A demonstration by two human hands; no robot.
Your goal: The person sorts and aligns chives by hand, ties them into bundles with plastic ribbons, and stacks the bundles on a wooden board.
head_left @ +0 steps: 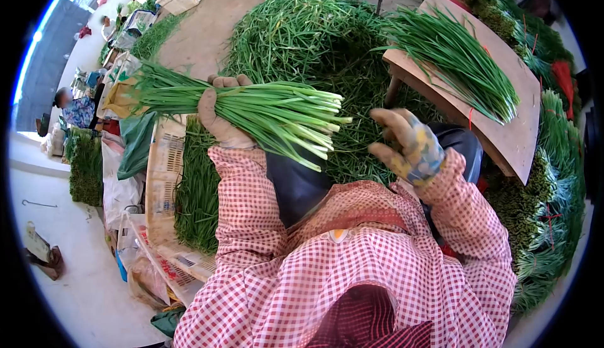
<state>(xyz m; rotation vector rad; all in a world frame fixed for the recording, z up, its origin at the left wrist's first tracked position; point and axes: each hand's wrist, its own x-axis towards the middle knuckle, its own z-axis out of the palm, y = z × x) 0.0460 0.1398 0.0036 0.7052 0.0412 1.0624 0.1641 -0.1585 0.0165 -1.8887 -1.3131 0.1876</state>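
Observation:
My gloved left hand (220, 112) is wrapped round a bunch of garlic chives (277, 106), with the pale cut ends fanned out to the right and the green tips to the left. To the right of those ends, my right hand (409, 143), in a patterned glove, hovers with its fingers apart and nothing between them. Beyond it, more chives (456, 59) lie in a heap on a small wooden table (434, 99). Red ties (470, 118) hang at the table's edge.
A big mound of loose green leaves (302, 33) covers the floor ahead. At my left stands a plastic crate (165, 184) holding chives. Tied bundles (547, 203) are stacked along the right side. Another person (78, 110) sits at the far left, near bags and crates.

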